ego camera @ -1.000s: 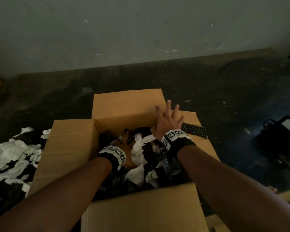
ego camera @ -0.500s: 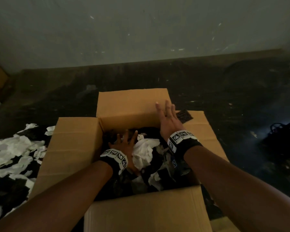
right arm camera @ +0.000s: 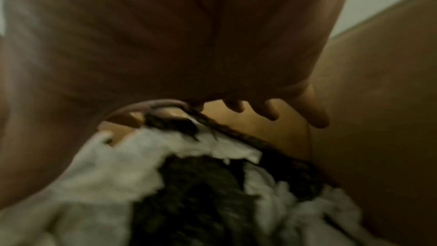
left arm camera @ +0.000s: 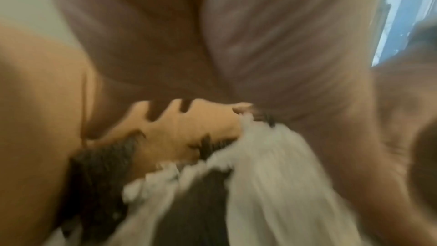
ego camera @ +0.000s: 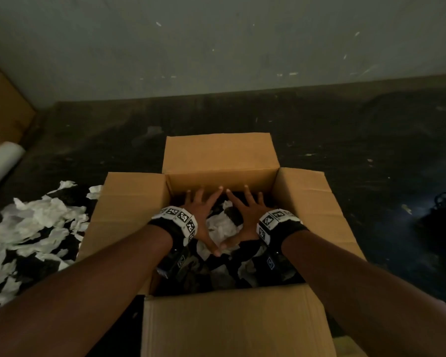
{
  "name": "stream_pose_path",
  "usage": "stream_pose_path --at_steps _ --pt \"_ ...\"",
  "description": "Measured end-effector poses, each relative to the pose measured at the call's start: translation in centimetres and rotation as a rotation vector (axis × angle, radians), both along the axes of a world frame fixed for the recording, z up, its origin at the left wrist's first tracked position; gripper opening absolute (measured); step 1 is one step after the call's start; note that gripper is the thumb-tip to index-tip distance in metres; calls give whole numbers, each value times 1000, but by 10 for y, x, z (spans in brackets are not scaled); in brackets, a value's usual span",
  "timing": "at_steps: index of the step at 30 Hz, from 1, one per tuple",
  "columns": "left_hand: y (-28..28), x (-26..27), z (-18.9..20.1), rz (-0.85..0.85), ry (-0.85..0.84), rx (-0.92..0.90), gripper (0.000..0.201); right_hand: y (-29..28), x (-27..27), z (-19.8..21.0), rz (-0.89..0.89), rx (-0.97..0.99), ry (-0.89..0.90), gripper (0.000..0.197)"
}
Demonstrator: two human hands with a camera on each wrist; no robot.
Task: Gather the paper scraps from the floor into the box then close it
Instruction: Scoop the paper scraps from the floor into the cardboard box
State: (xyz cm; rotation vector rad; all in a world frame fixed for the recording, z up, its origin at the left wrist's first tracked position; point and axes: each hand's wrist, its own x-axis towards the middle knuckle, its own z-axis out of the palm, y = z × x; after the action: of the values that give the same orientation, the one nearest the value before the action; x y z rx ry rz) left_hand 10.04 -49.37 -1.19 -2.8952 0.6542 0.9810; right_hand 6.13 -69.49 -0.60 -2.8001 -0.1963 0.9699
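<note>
Half a second ago the right hand (ego camera: 245,215) lay against the far inner wall of the box (ego camera: 129,210) and the left hand (ego camera: 204,215) sat lower among the scraps; now both hands are side by side in the middle of the frame, fingers spread flat, palms down on the paper inside, thumbs nearly touching. Neither grips anything. The cardboard box sits at centre frame on the dark floor (ego camera: 345,140) with all four flaps folded outward, and holds a mix of white and dark crumpled scraps in the box (ego camera: 223,225). More loose scraps (ego camera: 31,233) lie in a heap on the floor at the left edge, just beside the left flap. Both wrist bands (ego camera: 182,219) carry black-and-white square code markers; no readable words show. The wrist views are blurred.
</note>
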Motion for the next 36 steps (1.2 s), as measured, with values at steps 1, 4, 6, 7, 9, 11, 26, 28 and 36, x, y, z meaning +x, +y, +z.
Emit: stream_pose_path --at_steps 1,4,6,7,9,11,26,28,36 --pt "-3 -3 -6 -19 19 -33 172 -4 1 -3 -5 -15 27 145" --pt "-15 -15 -25 -66 36 -51 169 -11 4 -18 1 -79 96 150" --pt "-20 -22 -41 -79 27 -33 166 -11 4 -34 21 -125 138 143" --pt "-21 -24 -50 -72 33 -30 163 -10 3 -43 30 -135 148 138" --pt "-24 -27 -65 -25 47 -28 156 -10 -2 -50 50 -131 156 135" --pt "-28 -28 -72 14 38 -31 154 -11 -1 -48 70 -110 165 137" --pt "-11 -20 -31 23 -15 11 153 -31 17 -41 -285 83 0 68" --pt "-5 -17 -16 70 -56 32 136 -29 19 -27 -359 46 -17 71" --pt "2 -1 27 100 -248 -81 107 -24 17 32 -188 -10 -147 135"
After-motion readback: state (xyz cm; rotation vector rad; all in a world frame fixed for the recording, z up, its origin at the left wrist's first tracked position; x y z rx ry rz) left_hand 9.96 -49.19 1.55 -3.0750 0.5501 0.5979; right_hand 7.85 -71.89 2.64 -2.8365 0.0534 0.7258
